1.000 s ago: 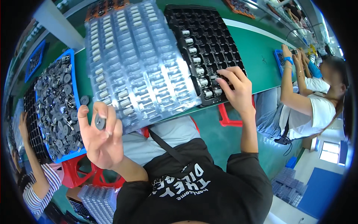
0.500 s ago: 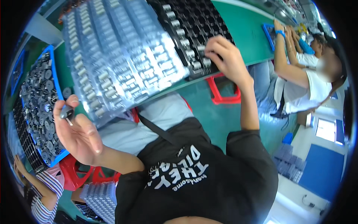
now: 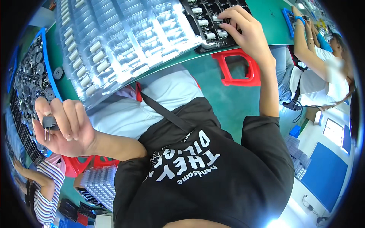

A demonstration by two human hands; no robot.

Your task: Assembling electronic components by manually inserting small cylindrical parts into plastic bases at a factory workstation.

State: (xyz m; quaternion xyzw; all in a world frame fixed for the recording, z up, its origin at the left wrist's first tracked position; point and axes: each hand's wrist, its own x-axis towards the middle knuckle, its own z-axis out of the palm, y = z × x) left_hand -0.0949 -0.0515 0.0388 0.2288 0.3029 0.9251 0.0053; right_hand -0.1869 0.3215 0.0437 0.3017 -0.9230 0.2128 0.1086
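Held up at the left, my left hand [image 3: 76,131] is closed, its fingertips gripping a small dark grey component with two metal pins [image 3: 48,122]. The pins point downward. My right hand [image 3: 251,36] reaches over the black compartment tray [image 3: 207,47], thumb and fingers pinched at a silver cylinder [image 3: 216,18] in one of its pockets. More silver cylinders [image 3: 210,35] lie in pockets beside it. Left of this tray is a clear plastic blister tray [image 3: 152,68], with pale cylinders [image 3: 99,57] in some of its rows. Glare hides part of its surface.
A blue-rimmed bin [image 3: 50,74] heaped with dark round parts stands at the left; one loose round part [image 3: 58,73] lies beside it on the green table [image 3: 262,24]. A red stool [image 3: 224,80] is under the table edge. Co-workers sit at both sides.
The view has shifted, so the trays appear higher. My left fingers have curled inward, and the component has turned pins-down. My right hand remains at the black tray's near end.
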